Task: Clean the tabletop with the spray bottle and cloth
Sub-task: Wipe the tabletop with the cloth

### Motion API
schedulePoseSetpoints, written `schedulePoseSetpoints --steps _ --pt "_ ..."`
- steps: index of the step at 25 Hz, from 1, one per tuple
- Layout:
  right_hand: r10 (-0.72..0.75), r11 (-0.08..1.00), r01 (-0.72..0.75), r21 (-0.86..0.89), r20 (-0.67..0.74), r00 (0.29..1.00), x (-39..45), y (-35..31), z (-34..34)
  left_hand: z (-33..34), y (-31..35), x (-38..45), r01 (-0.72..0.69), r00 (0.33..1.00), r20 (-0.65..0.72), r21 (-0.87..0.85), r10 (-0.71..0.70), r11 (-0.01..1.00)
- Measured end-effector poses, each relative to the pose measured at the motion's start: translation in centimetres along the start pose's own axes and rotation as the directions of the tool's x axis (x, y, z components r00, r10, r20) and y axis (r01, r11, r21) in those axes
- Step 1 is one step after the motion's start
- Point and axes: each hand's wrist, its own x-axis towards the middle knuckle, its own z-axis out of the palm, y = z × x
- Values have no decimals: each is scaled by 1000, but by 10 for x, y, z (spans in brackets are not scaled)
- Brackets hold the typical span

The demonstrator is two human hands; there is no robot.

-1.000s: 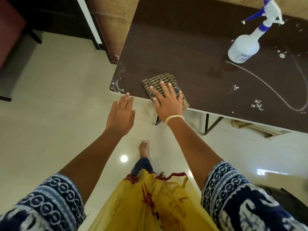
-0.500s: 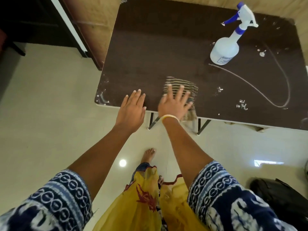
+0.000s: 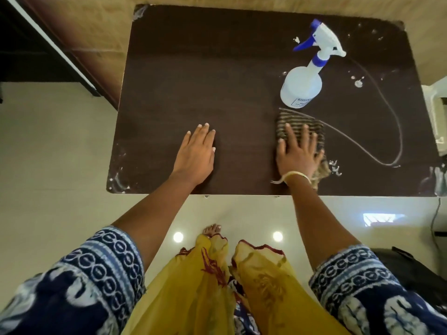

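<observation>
Both hands lie flat, fingers straight: right hand [image 3: 298,153] presses cloth [image 3: 300,125], left hand [image 3: 197,154] tabletop [image 3: 217,76].

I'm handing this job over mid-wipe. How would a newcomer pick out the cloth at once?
Start at the dark brown tabletop and find the white spray bottle with the blue trigger on its right half. Just nearer the person than the bottle's base lies the cloth, flat under the spread fingers of the right hand. It is the only striped brown-and-tan fabric there.
</observation>
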Motion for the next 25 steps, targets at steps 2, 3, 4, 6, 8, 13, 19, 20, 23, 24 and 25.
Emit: schedulePoseSetpoints --steps 2,3,4,6,8,13,19,20,23,24,25 --pt "165 985 -165 45 -5 986 1 35 -10 5 21 6 -25 999 25 6 25 1000" --pt "235 970 -234 69 -9 972 0 40 -11 7 30 6 -30 999 33 14 29 999" --pt "306 948 -303 98 -15 952 0 36 -11 10 38 6 -28 999 38 18 28 999" --pt "364 924 -360 131 -6 932 -5 10 -9 15 52 0 13 999 41 19 -14 1000" --pt "133 988 -135 69 38 990 -23 -23 3 19 59 -9 101 995 23 9 -101 995" --pt "-571 811 583 -50 147 807 -51 4 14 34 91 -49 307 951 -34 13 -307 952" --pt "-66 998 66 -1 4 998 -5 136 -26 43 125 -76 377 926 -30 -7 -377 926" --pt "2 1000 -2 8 -14 1000 -11 146 -26 45 126 -78 367 929 -34 -11 -368 930" --pt "219 971 -210 112 -77 973 -33 123 -14 53 120 -90 369 928 -45 -22 -369 929" --pt "241 963 -228 141 -81 967 -41 103 -10 55 116 -95 381 924 -42 -25 -381 924" --pt "209 969 -197 147 -67 976 -51 83 -4 57 112 -101 393 919 -31 -24 -394 919"
